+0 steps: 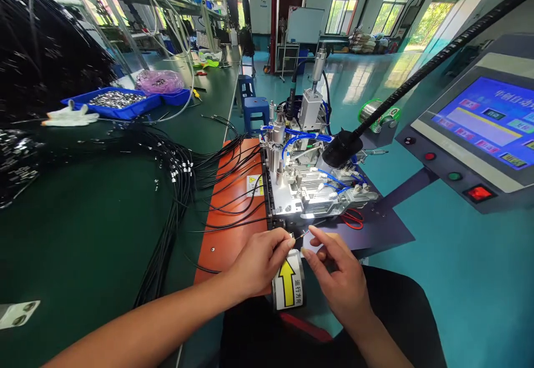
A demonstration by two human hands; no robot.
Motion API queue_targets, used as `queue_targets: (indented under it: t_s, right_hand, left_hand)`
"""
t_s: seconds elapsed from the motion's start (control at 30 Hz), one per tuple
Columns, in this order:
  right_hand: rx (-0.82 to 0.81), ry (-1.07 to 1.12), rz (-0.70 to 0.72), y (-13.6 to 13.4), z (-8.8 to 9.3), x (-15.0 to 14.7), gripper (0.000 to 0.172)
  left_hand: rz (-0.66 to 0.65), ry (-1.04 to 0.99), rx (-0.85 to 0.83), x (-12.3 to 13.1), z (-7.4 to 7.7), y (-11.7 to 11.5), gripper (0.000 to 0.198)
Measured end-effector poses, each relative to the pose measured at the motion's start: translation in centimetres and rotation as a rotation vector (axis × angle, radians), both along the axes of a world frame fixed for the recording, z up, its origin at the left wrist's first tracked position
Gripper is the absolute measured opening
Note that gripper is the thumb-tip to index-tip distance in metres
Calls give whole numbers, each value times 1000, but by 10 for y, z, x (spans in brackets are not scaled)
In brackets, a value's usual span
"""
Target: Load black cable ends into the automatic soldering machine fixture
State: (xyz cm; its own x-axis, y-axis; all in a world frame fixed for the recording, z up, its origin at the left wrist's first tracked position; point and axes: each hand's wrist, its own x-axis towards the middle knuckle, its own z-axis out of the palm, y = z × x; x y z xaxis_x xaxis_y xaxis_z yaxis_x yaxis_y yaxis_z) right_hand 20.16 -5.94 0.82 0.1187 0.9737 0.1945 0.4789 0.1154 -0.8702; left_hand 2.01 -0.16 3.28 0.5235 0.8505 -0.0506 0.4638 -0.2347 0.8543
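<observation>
Near the front edge of the machine, my left hand (267, 254) is closed in a pinch on a cable, with thumb and forefinger together. The cable's thin, brass-coloured tip (300, 237) sticks out to the right of these fingers. My right hand (336, 270) is beside that tip, its forefinger close to or touching the end and its thumb held apart below. Just beyond both hands stands a metal machine (292, 197) with blue air tubes. Several black cables (237, 201) run to its left side over an orange plate (231, 240). Under my hands is a roller with a yellow arrow label (288, 284).
A bundle of black cables (179, 190) lies on the green table (95, 218). Farther back are a blue tray (125, 111) of small metal parts and a white glove (70, 115). Red-handled scissors (354, 219) lie right of the machine, below a control screen (488, 118).
</observation>
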Motion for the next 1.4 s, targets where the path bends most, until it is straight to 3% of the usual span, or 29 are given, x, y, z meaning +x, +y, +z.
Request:
queue_targets:
  t_s: [0.53,0.73,0.83,0.93,1.17,1.4]
  right_hand:
    - [70,9,-1,-13,-8,-14,36]
    - [-32,196,-150,-2,-10,-23,20]
    - [-32,213,-176,5,-9,-25,20]
    - [-44,219,-127,9,-5,-18,22]
    - [-245,394,50,24,4,14,36]
    - [-264,278,175,32,13,15,34]
  left_hand:
    - [63,8,31,3,0,-1,34]
    - [11,-8,26,1,0,0,33]
    - [-10,8,27,-1,0,0,33]
    - [-20,24,34,-1,1,-1,33]
    - [-63,48,73,-1,1,0,33]
    - [-81,64,89,-3,1,1,31]
